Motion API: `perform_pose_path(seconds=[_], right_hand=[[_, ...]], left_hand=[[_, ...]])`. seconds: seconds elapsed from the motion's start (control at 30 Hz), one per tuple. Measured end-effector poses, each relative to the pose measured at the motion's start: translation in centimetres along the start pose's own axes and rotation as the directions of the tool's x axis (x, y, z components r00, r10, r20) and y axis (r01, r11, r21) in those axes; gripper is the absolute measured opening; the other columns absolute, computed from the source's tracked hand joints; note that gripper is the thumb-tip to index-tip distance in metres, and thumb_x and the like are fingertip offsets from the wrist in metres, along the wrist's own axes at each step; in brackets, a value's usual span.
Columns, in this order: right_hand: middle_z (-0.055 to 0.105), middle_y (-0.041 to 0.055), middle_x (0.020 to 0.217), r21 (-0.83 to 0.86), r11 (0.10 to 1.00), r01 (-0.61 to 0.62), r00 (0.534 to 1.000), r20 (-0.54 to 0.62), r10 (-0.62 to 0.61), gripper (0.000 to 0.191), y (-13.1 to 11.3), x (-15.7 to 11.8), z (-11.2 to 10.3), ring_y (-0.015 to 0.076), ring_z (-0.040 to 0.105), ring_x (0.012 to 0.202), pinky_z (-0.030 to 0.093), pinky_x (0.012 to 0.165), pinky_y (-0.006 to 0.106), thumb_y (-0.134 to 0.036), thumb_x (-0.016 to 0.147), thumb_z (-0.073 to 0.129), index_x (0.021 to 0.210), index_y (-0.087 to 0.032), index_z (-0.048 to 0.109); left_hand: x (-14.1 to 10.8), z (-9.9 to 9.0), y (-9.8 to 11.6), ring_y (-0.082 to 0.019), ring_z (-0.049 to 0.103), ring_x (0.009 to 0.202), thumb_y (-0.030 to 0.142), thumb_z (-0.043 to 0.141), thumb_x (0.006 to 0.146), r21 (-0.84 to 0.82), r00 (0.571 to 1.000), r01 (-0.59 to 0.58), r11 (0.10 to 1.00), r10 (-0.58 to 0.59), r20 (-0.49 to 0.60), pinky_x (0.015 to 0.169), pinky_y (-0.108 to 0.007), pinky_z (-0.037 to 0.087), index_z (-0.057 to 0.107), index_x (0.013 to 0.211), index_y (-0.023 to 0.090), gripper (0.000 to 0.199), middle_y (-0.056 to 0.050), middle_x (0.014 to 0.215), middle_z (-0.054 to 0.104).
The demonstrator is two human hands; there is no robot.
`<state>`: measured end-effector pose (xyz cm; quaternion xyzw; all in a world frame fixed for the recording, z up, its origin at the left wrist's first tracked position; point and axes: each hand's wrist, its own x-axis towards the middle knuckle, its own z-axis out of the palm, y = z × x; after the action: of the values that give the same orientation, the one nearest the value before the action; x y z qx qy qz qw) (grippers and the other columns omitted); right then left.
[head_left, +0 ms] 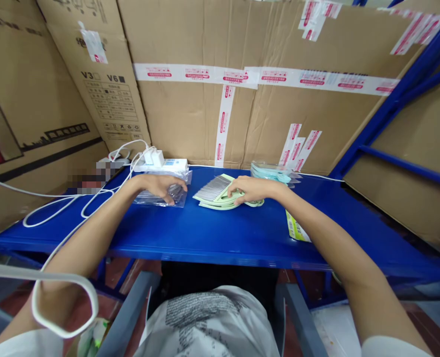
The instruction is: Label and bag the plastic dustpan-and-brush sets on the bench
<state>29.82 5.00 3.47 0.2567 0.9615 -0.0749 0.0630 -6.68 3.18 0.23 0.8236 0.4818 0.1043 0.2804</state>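
Near the middle of the blue table (205,238) lies a small stack of light green hand brushes (220,200) with fanned grey bristles pointing left. My right hand (252,188) is closed on their handle end, thumb toward me and fingers curled over the green edge. Over a pile of clear plastic bags (145,199), left of the brushes, my left hand (162,186) reaches with bent fingers and thumb apart. Clear film shows between those fingers; whether they touch it I cannot tell.
Behind the right hand lie pale blue items in clear wrap (270,172). A yellow-green packet (297,228) sits under my right forearm. A white power strip (171,165) and looping white cables (88,198) occupy the left. Cardboard walls (186,119) and a blue frame (398,99) enclose the table.
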Motion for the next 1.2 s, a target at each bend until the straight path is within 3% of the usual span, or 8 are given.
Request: perform_pose_path(seconds=[0.17,0.3,0.4,0.6,0.87,1.0,1.1,1.2], right_hand=[[0.077,0.0100,0.120,0.015,1.000,0.000,1.000,0.010,0.000,0.030,0.0,0.1,0.0,0.0289,0.068,0.113,0.049,0.092,0.035,-0.028,0.089,0.080,0.118,-0.020,0.079],[0.078,0.0089,0.113,0.008,1.000,-0.001,1.000,0.003,0.001,0.030,-0.1,0.2,0.0,0.0269,0.069,0.105,0.048,0.086,0.034,-0.022,0.087,0.078,0.117,-0.019,0.079],[0.077,0.0086,0.113,0.011,1.000,-0.009,1.000,-0.006,0.009,0.029,-0.2,0.2,0.1,0.0266,0.069,0.105,0.048,0.087,0.033,-0.022,0.088,0.078,0.117,-0.019,0.078],[0.077,0.0081,0.113,0.005,1.000,-0.016,1.000,-0.003,0.016,0.028,-0.3,0.2,0.2,0.0267,0.068,0.105,0.046,0.086,0.032,-0.022,0.088,0.076,0.115,-0.019,0.077],[0.075,0.0084,0.111,-0.019,0.999,-0.027,1.000,-0.002,0.027,0.026,-0.3,0.3,0.2,0.0270,0.065,0.104,0.044,0.081,0.032,-0.022,0.088,0.076,0.114,-0.019,0.076],[0.075,0.0087,0.111,-0.015,0.999,-0.030,1.000,0.006,0.030,0.025,-0.3,0.4,0.2,0.0272,0.065,0.105,0.043,0.081,0.032,-0.023,0.088,0.077,0.113,-0.019,0.076],[0.075,0.0090,0.110,0.011,1.000,-0.023,1.000,0.006,0.023,0.026,-0.2,0.4,0.1,0.0262,0.065,0.101,0.043,0.080,0.032,-0.022,0.088,0.077,0.114,-0.018,0.077],[0.075,0.0093,0.109,0.056,0.998,-0.008,1.000,0.002,0.007,0.027,0.0,0.3,0.1,0.0249,0.065,0.097,0.043,0.080,0.032,-0.025,0.088,0.077,0.114,-0.018,0.077]], left_hand=[[-0.2,0.4,0.2,-0.037,0.066,0.130,0.035,0.100,0.044,0.040,1.000,0.002,0.999,-0.002,0.012,0.114,-0.040,0.047,0.081,0.110,0.029,0.069,-0.007,0.134,0.076],[-0.1,0.9,0.2,-0.035,0.068,0.123,0.023,0.094,0.043,-0.003,1.000,-0.024,1.000,0.024,-0.006,0.108,-0.037,0.052,0.080,0.105,0.028,0.063,-0.004,0.125,0.078],[0.1,0.7,-0.3,-0.035,0.067,0.126,0.017,0.085,0.045,0.093,1.000,0.009,0.996,-0.007,-0.017,0.109,-0.037,0.052,0.077,0.108,0.026,0.064,-0.006,0.131,0.076],[0.0,-0.2,-0.2,-0.033,0.066,0.128,0.020,0.074,0.057,0.454,0.969,0.187,0.871,-0.240,0.062,0.107,-0.037,0.053,0.064,0.134,0.018,0.078,-0.013,0.143,0.069],[-0.8,-0.4,0.9,-0.036,0.070,0.121,0.022,0.074,0.062,0.598,0.915,0.309,0.739,-0.402,0.024,0.099,-0.036,0.057,0.063,0.138,0.014,0.078,-0.017,0.137,0.071],[-1.2,-1.2,0.0,-0.035,0.057,0.143,0.047,0.083,0.064,0.499,0.971,0.165,0.851,-0.228,0.067,0.114,-0.035,0.049,0.045,0.158,0.018,0.105,-0.018,0.160,0.055],[-1.1,-1.4,-0.6,-0.034,0.048,0.152,0.075,0.068,0.076,0.399,0.992,0.122,0.909,-0.128,-0.011,0.120,-0.037,0.043,0.029,0.167,0.016,0.115,-0.021,0.170,0.042],[-0.6,-1.2,-1.1,-0.037,0.054,0.147,0.075,0.065,0.077,0.397,0.979,0.202,0.895,-0.199,-0.050,0.121,-0.044,0.042,0.045,0.158,0.013,0.104,-0.022,0.162,0.052]])
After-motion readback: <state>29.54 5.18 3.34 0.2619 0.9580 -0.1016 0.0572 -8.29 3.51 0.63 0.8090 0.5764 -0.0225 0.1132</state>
